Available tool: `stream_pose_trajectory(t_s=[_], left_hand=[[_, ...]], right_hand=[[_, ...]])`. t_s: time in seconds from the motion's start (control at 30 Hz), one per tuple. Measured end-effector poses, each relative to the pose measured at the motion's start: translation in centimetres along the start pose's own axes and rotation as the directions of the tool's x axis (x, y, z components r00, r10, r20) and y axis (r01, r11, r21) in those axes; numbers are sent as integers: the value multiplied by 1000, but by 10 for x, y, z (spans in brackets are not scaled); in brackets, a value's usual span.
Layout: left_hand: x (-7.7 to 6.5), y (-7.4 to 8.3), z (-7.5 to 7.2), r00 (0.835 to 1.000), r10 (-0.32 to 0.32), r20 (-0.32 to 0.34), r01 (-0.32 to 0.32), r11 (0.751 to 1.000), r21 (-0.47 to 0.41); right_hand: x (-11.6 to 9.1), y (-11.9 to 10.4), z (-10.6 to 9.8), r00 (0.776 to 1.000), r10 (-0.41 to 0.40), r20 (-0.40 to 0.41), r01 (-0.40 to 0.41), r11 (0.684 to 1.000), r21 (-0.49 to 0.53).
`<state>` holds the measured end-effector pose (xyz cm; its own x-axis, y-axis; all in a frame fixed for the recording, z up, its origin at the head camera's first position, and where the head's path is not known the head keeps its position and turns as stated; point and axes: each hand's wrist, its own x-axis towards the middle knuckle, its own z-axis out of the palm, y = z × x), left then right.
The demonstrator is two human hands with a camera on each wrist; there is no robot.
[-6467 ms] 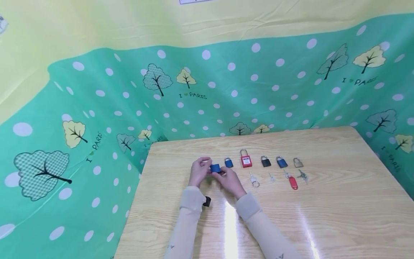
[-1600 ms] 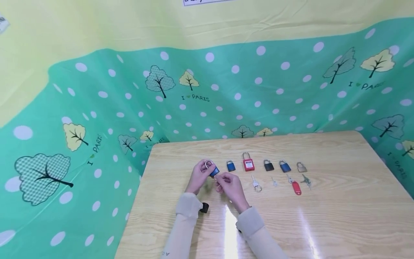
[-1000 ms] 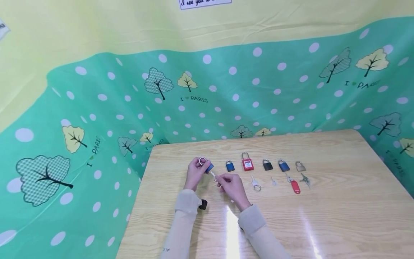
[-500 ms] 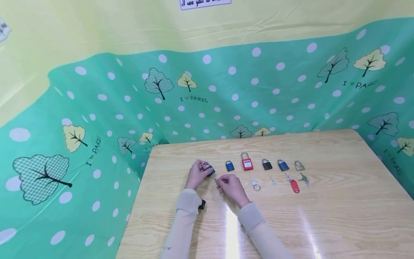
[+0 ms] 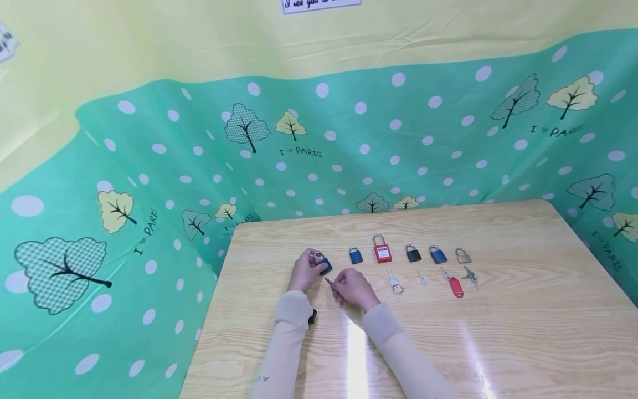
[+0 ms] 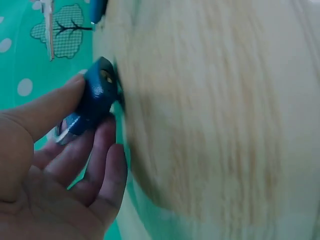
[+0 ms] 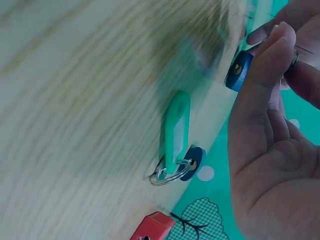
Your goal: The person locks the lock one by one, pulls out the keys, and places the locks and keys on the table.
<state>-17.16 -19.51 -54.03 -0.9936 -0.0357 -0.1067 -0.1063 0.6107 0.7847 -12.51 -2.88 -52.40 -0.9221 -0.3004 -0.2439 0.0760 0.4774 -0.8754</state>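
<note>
My left hand [image 5: 302, 274] holds a blue padlock [image 5: 324, 266] between thumb and fingers, low over the table. Its silver shackle points back toward the palm, and the keyhole face [image 6: 106, 76] shows in the left wrist view. Just to the right, my right hand [image 5: 355, 289] pinches a small metal key [image 5: 328, 281], which stands apart from the padlock and tilts toward it. A metal ring [image 7: 295, 58] shows between the right fingers. In the right wrist view a green key tag [image 7: 177, 131] with rings is on the table; the head view does not show it.
A row of padlocks stretches rightward: small blue [image 5: 355, 255], red [image 5: 382, 252], black [image 5: 413, 253], larger blue [image 5: 438, 254] and silver [image 5: 463, 255]. Keys [image 5: 394, 281] lie before them, one with a red tag [image 5: 456, 287]. A patterned curtain [image 5: 319, 138] hangs behind the table [image 5: 523, 310].
The key, at the padlock's keyhole 1.6 s ago, is now apart from it in my right fingers. My left hand has turned the padlock and brought it down closer to the table.
</note>
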Motion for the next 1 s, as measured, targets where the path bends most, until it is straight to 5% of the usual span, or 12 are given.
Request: stream_pose_trajectory(t_s=[0.13, 0.27, 0.5, 0.7, 1.0], left_hand=[[4, 0, 2, 999, 13, -36, -11, 999, 50], [5, 2, 6, 1000, -3, -14, 4, 997, 72], [6, 10, 17, 1000, 5, -8, -4, 994, 107], [11, 12, 30, 998, 35, -47, -28, 988, 152], [2, 7, 24, 999, 48, -3, -48, 999, 8]], right_hand=[[1, -1, -1, 997, -23, -72, 8, 979, -203], [3, 3, 2, 985, -60, -160, -18, 895, -446], [6, 7, 3, 977, -47, -206, -84, 808, -583], [7, 10, -4, 967, -52, -250, -110, 800, -590], [3, 12, -16, 975, -32, -220, -89, 850, -519]])
